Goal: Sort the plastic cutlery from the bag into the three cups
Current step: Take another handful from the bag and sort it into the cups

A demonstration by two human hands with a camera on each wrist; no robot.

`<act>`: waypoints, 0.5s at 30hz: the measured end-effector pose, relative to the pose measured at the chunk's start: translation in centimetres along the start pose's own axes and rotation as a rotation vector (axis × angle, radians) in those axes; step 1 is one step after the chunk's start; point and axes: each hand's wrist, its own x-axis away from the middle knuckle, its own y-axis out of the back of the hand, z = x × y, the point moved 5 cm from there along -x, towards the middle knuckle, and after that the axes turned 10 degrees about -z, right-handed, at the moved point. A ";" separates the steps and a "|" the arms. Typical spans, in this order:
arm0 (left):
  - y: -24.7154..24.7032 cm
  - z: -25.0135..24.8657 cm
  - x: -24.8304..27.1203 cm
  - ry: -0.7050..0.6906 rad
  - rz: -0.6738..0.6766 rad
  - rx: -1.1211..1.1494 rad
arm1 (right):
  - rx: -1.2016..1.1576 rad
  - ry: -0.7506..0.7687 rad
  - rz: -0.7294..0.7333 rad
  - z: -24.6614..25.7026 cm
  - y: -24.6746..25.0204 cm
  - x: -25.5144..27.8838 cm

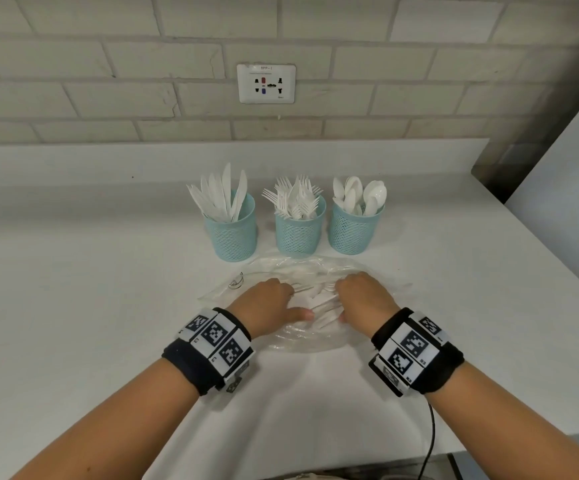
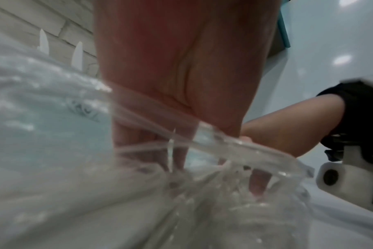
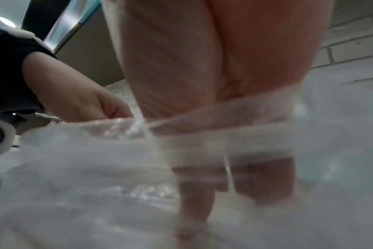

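A clear plastic bag lies on the white counter, with white cutlery showing faintly through it. My left hand and right hand are both at its mouth, fingers curled down into the film and thumbs facing each other. In the wrist views the bag wraps across the fingers, and the rim is pinched. Behind stand three teal mesh cups: the left cup holds knives, the middle cup forks, the right cup spoons.
A small wire tie lies just left of the bag. The brick wall with a socket plate backs the counter. A white panel rises at the right. A black cable hangs from my right wrist over the near edge.
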 end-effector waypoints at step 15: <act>-1.6 -0.3 0.1 -0.032 0.012 -0.087 | -0.079 0.002 0.009 0.2 -0.2 0.5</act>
